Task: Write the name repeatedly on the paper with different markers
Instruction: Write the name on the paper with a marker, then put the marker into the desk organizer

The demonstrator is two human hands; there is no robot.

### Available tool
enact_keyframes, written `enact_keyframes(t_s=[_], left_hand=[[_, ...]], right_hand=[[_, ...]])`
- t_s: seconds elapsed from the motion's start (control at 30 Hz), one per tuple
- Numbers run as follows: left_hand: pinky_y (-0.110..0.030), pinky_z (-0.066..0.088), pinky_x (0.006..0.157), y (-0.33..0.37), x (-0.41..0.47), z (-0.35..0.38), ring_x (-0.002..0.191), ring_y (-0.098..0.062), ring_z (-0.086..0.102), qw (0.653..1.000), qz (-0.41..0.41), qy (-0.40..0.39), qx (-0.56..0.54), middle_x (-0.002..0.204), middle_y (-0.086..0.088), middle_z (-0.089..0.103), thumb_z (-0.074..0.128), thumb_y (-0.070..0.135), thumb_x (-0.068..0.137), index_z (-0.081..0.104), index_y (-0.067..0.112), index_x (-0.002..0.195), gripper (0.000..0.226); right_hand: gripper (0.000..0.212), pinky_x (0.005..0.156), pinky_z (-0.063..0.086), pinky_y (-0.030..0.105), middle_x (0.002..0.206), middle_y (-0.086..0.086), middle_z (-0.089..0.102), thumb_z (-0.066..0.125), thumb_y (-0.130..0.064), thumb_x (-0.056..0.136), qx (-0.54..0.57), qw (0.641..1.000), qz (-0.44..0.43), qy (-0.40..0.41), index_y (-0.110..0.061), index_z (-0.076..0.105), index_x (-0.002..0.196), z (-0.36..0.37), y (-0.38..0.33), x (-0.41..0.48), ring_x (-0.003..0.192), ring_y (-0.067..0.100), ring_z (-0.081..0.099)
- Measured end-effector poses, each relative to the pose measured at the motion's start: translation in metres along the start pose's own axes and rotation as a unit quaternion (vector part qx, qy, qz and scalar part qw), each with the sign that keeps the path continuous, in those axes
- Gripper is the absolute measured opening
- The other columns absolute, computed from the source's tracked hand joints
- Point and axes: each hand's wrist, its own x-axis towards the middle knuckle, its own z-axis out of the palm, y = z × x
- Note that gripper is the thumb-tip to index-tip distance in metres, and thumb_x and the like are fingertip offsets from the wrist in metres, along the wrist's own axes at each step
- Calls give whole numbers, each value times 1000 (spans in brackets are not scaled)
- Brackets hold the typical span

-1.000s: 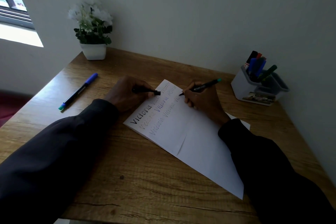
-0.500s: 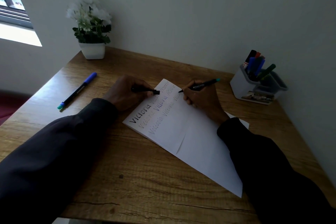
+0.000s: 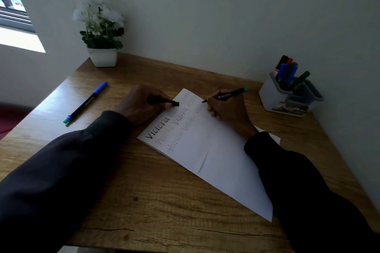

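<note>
Tip for this bit: the right hand pinches the marker with its tip at the far end of the third row, though I can't tell if it's touching. I'd slide the wrist along the line and press lightly so the letters match their neighbours. The left hand grips the cap and rests on the paper's edge, handy for pinning it. The paper lies slanted mid-desk, creased down the middle. It has three rows of "Victoria", the first one bold black and the rest fainter grey and bluish. The lower half is blank.
</note>
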Motion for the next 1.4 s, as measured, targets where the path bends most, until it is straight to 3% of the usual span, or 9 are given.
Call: enact_keyframes(t_s=[0.37,0.6,0.77,0.87,1.0,1.1,1.17,1.4], left_hand=[[-15,48,77,0,0,-1,97,1,60,1000,0,-7,0,111,11,67,64,19,92,71,24,115,25],[-9,44,67,2,-1,0,88,7,56,1000,-1,-2,10,104,17,62,63,16,93,70,23,116,25],[-9,47,68,2,-2,-1,91,7,58,1000,1,-3,3,110,13,66,63,17,94,71,23,116,24],[-5,47,65,1,-2,0,91,6,60,1000,9,2,1,109,13,66,64,17,93,72,23,115,23],[-5,47,66,0,-2,0,92,6,60,1000,11,4,-2,107,14,67,64,16,93,72,23,114,23],[-2,47,66,0,-2,-1,89,8,60,1000,12,-2,-7,101,18,64,63,15,94,71,22,113,22],[-4,48,67,1,-2,-1,90,8,60,1000,13,-7,-9,101,19,63,63,16,94,70,23,114,22],[-15,47,81,-2,-2,-3,97,6,60,999,21,17,-31,104,20,66,63,16,94,72,26,110,21]], right_hand=[[12,40,48,24,65,9,70,68,-6,92,15,1000,-23,0,-8,70,80,-1,2,1,47,17,62],[19,38,45,24,62,12,69,70,-6,90,7,1000,-12,13,-9,67,71,-1,3,4,42,17,60],[15,39,46,23,64,8,70,70,-8,91,7,1000,-10,5,-12,70,77,0,5,2,45,14,61],[14,38,46,23,63,13,70,71,-7,89,8,1000,4,27,-3,69,76,0,4,4,42,16,60],[15,35,44,22,62,13,68,68,-3,90,53,997,8,63,11,66,83,0,4,3,40,14,58],[15,36,43,22,59,6,68,64,-3,92,103,992,19,72,4,69,80,-2,4,3,41,14,58],[15,38,42,23,60,7,68,64,-3,92,143,988,14,63,-2,68,77,-4,3,3,44,17,57],[7,45,43,24,68,12,68,61,-1,94,239,971,-5,-9,2,65,89,-13,-7,5,53,19,60]])
